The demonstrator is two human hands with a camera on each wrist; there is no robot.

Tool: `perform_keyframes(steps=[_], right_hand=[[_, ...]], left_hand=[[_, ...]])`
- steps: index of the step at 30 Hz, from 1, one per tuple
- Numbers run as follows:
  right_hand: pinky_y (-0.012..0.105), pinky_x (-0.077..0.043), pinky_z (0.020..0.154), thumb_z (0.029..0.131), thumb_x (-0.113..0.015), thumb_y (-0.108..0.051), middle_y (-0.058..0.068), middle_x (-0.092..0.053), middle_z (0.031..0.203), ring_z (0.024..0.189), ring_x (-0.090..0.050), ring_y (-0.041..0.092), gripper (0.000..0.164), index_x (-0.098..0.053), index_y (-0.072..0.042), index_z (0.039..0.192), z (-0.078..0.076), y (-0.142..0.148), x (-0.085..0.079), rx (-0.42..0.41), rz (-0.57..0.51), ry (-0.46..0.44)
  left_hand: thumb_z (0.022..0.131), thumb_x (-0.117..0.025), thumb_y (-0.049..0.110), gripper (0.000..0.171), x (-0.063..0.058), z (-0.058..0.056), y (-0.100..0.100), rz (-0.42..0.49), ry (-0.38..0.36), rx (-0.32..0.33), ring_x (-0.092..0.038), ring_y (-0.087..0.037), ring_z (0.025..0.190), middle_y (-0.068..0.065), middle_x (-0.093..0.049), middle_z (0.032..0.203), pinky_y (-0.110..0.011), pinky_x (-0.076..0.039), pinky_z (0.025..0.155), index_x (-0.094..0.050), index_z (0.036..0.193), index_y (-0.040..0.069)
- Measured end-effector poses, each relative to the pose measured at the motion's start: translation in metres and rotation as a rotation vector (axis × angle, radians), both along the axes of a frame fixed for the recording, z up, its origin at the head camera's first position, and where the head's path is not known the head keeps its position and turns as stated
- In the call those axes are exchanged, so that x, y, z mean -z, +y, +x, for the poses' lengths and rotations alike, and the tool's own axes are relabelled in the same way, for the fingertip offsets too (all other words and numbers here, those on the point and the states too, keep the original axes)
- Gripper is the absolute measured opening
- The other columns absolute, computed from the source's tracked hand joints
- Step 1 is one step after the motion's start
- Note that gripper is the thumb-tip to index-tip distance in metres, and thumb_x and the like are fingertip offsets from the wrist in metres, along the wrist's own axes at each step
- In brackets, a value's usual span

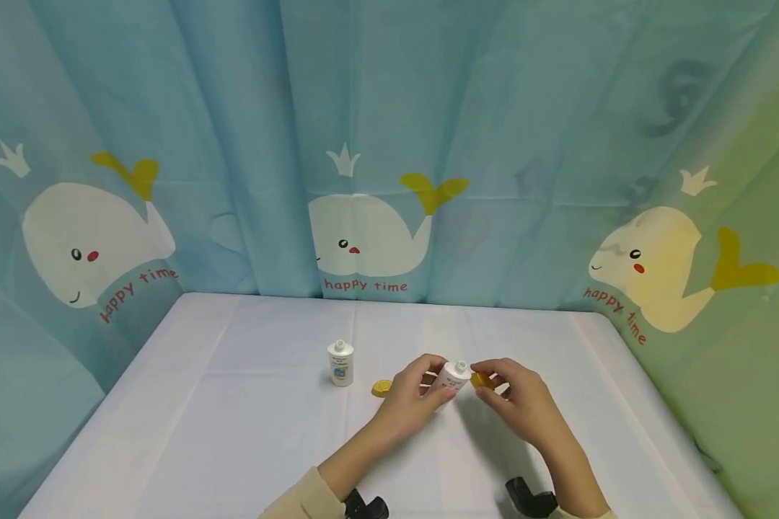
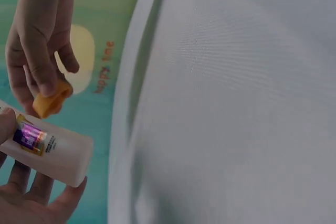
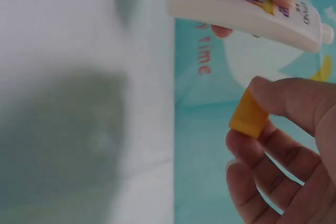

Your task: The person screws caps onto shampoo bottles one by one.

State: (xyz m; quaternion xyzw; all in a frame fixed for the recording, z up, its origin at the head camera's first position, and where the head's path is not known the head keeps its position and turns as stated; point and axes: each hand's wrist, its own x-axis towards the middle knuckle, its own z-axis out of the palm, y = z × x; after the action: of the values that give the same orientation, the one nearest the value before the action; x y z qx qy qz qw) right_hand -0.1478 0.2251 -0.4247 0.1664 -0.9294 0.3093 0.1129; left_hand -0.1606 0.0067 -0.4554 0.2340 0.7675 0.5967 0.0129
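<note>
My left hand (image 1: pixel 410 395) grips a small white bottle (image 1: pixel 454 375) with a printed label. Its narrow white nozzle (image 3: pixel 327 33) is bare, and the bottle tilts with that end up. Just to its right, my right hand (image 1: pixel 522 396) pinches a yellow cap (image 1: pixel 482 380) between thumb and fingers. In the right wrist view the cap (image 3: pixel 249 113) is apart from the bottle (image 3: pixel 244 11). A second white bottle (image 1: pixel 340 364) stands upright on the table, also without a cap. Another yellow cap (image 1: pixel 381 388) lies beside my left hand, partly hidden by it.
The table (image 1: pixel 247 432) has a white cover. Behind it and at both sides hangs a blue-green curtain (image 1: pixel 389 86) printed with whales. Black straps with a bulky part (image 1: pixel 530 497) are on both wrists.
</note>
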Motion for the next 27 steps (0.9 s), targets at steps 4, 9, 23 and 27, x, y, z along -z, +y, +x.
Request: perform_keyframes(steps=[4,9,23,27], right_hand=[[0.024,-0.055,0.066,0.083,-0.080,-0.008,-0.005,-0.071,0.108,0.087,-0.065,0.010,0.034,-0.071,-0.017,0.114,0.005,-0.006,-0.006,-0.068,-0.140,0.024],[0.027,-0.056,0.069,0.086,-0.078,-0.009,-0.007,-0.071,0.108,0.088,-0.066,0.010,0.034,-0.069,-0.021,0.117,0.011,-0.017,-0.014,-0.155,-0.285,0.040],[0.028,-0.055,0.067,0.089,-0.075,-0.009,-0.002,-0.071,0.104,0.086,-0.066,0.013,0.030,-0.066,-0.019,0.115,0.023,-0.049,-0.013,-0.360,-0.406,-0.029],[0.028,-0.055,0.065,0.088,-0.076,-0.009,-0.003,-0.071,0.106,0.086,-0.067,0.012,0.030,-0.067,-0.020,0.115,0.021,-0.053,-0.010,-0.368,-0.391,-0.013]], left_hand=[[0.095,-0.069,0.024,0.033,-0.006,0.011,-0.016,0.017,-0.013,0.029,-0.064,-0.014,0.107,0.000,-0.062,0.119,-0.027,-0.055,0.089,-0.057,0.126,0.017],[0.094,-0.071,0.025,0.034,-0.009,0.024,-0.034,0.044,-0.042,0.006,-0.066,-0.015,0.102,0.001,-0.064,0.117,-0.029,-0.056,0.085,-0.059,0.125,0.018],[0.091,-0.073,0.033,0.027,-0.009,0.033,-0.067,-0.093,-0.026,0.062,-0.063,-0.010,0.093,0.008,-0.067,0.108,-0.027,-0.054,0.081,-0.064,0.114,0.023],[0.092,-0.072,0.034,0.026,-0.007,0.032,-0.069,-0.103,0.006,0.072,-0.063,-0.009,0.093,0.008,-0.068,0.108,-0.026,-0.054,0.080,-0.065,0.114,0.023]])
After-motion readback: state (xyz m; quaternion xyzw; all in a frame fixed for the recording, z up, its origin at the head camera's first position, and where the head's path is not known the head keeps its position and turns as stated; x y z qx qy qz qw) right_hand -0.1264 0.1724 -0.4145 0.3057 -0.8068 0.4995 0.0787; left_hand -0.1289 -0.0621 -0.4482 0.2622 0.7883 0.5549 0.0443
